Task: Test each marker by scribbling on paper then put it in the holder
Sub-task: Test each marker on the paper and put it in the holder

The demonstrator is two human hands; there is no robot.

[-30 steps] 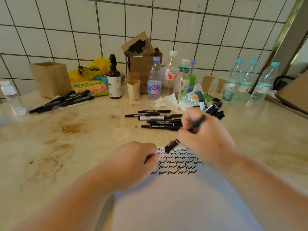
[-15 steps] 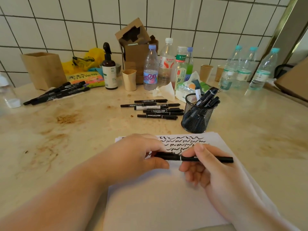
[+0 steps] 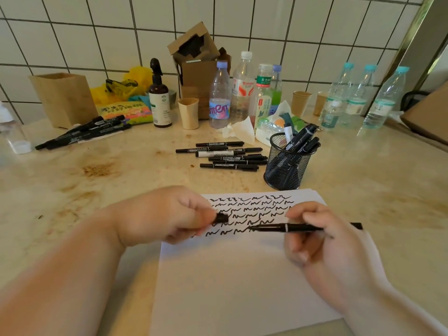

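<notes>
While our left hand [image 3: 169, 214] pinches the cap [image 3: 221, 218] and our right hand [image 3: 315, 236] grips the uncapped marker [image 3: 291, 227] over the paper [image 3: 242, 275], we should press lightly, scribbling just below the last row, short of the holder [image 3: 287, 166]

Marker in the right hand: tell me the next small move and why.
Probably lower the tip onto the paper and scribble. The left hand holds the pulled-off cap, the right hand holds the marker with its tip bare, just over the last row of squiggles.
</notes>
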